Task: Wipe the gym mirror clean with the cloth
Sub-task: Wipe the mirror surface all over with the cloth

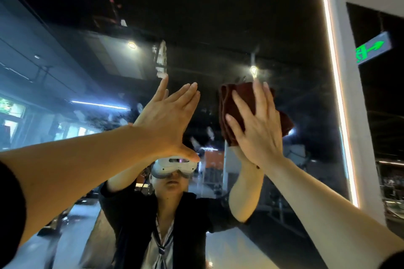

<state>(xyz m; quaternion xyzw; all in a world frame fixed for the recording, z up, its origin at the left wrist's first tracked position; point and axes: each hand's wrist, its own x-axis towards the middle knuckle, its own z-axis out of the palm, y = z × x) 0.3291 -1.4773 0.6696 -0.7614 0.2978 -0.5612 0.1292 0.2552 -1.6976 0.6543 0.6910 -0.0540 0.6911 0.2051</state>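
While both hands are raised at the mirror (218,28) | right hand (258,129) presses dark red cloth (238,102) flat against glass, centre-right of frame | left hand (168,116) spread flat, holding nothing, centre

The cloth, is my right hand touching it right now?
Touching. The head view shows the right hand spread flat with straight fingers over the dark red cloth, pressing it against the mirror; no gap shows between palm and cloth.

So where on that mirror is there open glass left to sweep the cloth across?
Open glass lies above both hands and between the dark red cloth and the lit strip. It is crowded where the left hand rests beside the right hand.
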